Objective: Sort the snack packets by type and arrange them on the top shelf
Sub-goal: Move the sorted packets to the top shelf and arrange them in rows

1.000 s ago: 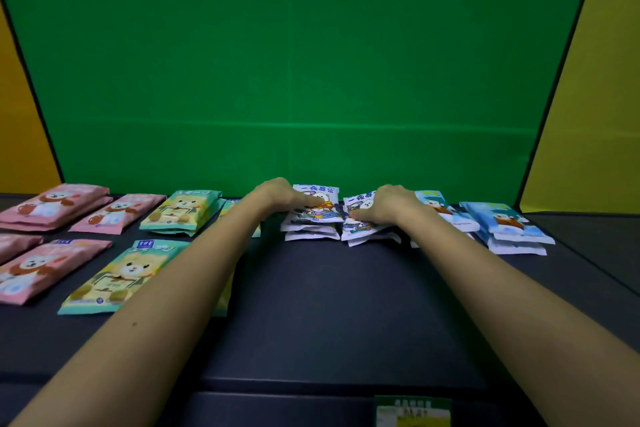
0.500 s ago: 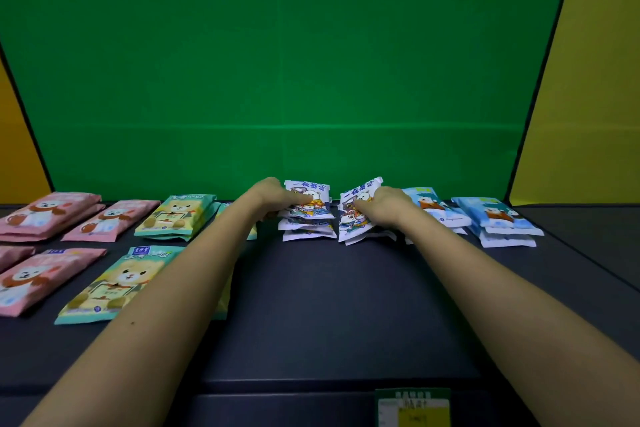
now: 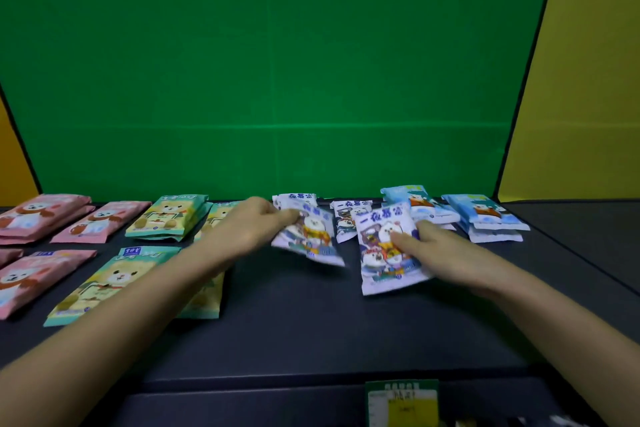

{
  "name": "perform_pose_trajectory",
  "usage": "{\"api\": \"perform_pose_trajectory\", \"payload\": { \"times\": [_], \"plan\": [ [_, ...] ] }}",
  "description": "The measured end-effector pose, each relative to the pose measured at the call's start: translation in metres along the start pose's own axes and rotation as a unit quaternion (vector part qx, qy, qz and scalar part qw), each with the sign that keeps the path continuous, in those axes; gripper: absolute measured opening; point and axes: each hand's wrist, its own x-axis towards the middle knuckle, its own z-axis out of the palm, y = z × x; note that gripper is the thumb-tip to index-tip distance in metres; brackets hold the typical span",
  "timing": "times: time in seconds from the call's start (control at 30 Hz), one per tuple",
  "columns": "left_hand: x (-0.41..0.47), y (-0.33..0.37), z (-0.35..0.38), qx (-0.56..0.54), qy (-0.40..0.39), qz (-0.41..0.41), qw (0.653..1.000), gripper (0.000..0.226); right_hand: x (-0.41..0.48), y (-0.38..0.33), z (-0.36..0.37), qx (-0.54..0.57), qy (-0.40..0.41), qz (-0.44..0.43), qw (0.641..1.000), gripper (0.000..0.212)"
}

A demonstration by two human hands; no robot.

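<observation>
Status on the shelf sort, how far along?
Done: pink packets, green packets and blue packets lie grouped by type. In hand: the left hand grips one white packet, the right hand a second white packet. Left: arrange these with the remaining white packets at the back.

your left hand [image 3: 249,229] and right hand [image 3: 443,250] are bare; your forearms [image 3: 131,308] run uncovered to the lower frame edge.
</observation>
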Motion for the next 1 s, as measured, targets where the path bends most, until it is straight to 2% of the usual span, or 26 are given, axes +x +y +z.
{"api": "perform_pose_trajectory", "payload": {
  "times": [0.07,0.13,0.27,0.53,0.6,0.7,0.77,0.83,0.9,1.0],
  "plan": [
    [-0.016,-0.001,0.009,0.082,-0.014,0.009,0.997,0.051,-0.010,0.003,0.005,-0.020,-0.019,-0.003,1.000,0.032],
    [-0.023,-0.004,0.015,0.148,-0.021,0.015,0.989,0.056,-0.013,0.006,0.010,-0.091,-0.015,0.002,0.996,0.041],
    [-0.025,-0.006,0.013,0.202,-0.064,0.006,0.977,0.059,-0.018,0.004,0.008,-0.243,0.003,0.002,0.970,0.053],
    [-0.031,0.005,0.011,0.310,-0.097,-0.021,0.945,0.057,-0.021,-0.002,0.005,-0.316,-0.014,-0.007,0.949,0.060],
    [-0.027,0.009,0.004,0.332,-0.067,-0.022,0.941,0.051,-0.018,-0.006,-0.002,-0.333,-0.020,-0.007,0.943,0.061],
    [-0.010,0.014,-0.002,0.297,0.079,0.010,0.951,0.032,-0.004,-0.017,-0.016,-0.301,0.051,-0.046,0.951,0.061],
    [0.009,0.013,0.000,0.251,0.119,0.000,0.961,0.032,0.020,-0.023,-0.018,-0.230,0.115,-0.105,0.961,0.046],
    [0.031,0.009,0.005,0.207,0.076,-0.054,0.974,0.044,0.044,-0.029,-0.013,-0.199,0.131,-0.138,0.961,0.030],
    [0.048,0.004,0.012,0.149,0.018,-0.105,0.983,0.051,0.064,-0.033,-0.002,-0.208,0.102,-0.137,0.963,0.034],
    [0.060,0.001,0.019,0.129,-0.025,-0.114,0.985,0.030,0.084,-0.036,0.016,-0.242,0.068,-0.111,0.961,0.042]
  ]
}}
